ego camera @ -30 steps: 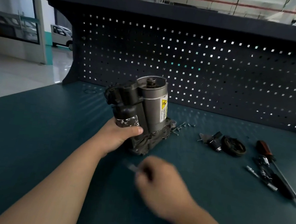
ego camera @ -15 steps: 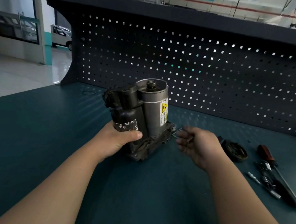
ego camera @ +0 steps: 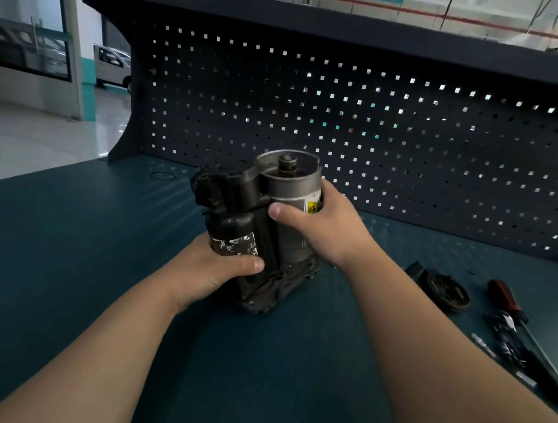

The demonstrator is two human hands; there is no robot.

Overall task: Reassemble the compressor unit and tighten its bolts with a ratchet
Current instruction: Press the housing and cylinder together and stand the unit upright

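Grips black-and-silver cylindrical compressor unit (ego camera: 249,204) low with left hand (ego camera: 211,273), high on silver barrel with right hand (ego camera: 323,231); base on teal benchtop (ego camera: 59,257).

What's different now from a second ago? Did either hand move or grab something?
The right hand swung from the near bench out to the right of the compressor unit, then up to grip its silver cylinder. The left hand kept its grip on the black cylinder. The unit stays upright, and the screwdriver lies where it was.
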